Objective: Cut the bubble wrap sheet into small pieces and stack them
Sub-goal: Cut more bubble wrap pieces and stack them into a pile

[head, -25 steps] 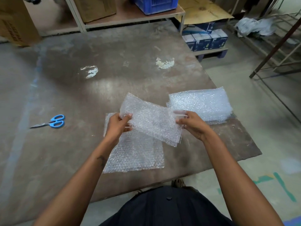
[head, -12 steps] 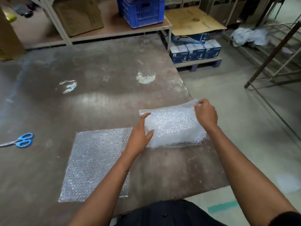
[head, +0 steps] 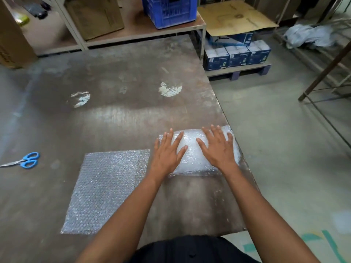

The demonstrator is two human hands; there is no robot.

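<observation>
Head camera looks down on a worn brown table (head: 117,76) where a person works with two bare hands. Both hands lie flat on a stack of small bubble wrap pieces (head: 191,156), which sits near the right edge of the table. Left hand (head: 167,152) covers the left part of the stack, its fingers straight and spread, the thumb pointing to the right. Right hand (head: 218,149) covers the right part in the same way, fingers straight and spread, thumb pointing to the left toward the other thumb. Neither hand curls around anything; the palms only press down on the top piece, and the white wrap shows between the two hands and a little beyond the fingertips. Just beside the stack, to its left and closer to the person, a larger bubble wrap sheet (head: 106,190) lies flat on the table; its upper right corner comes very near the left hand, and I cannot tell if it touches the stack. Scissors with blue handles (head: 24,161) lie well apart at the left edge of the view, blades pointing left. Behind the table stands a low shelf with a blue crate (head: 171,10) and a cardboard box (head: 95,16). On the floor to the right, dark blue boxes (head: 237,56) sit on a pallet.
</observation>
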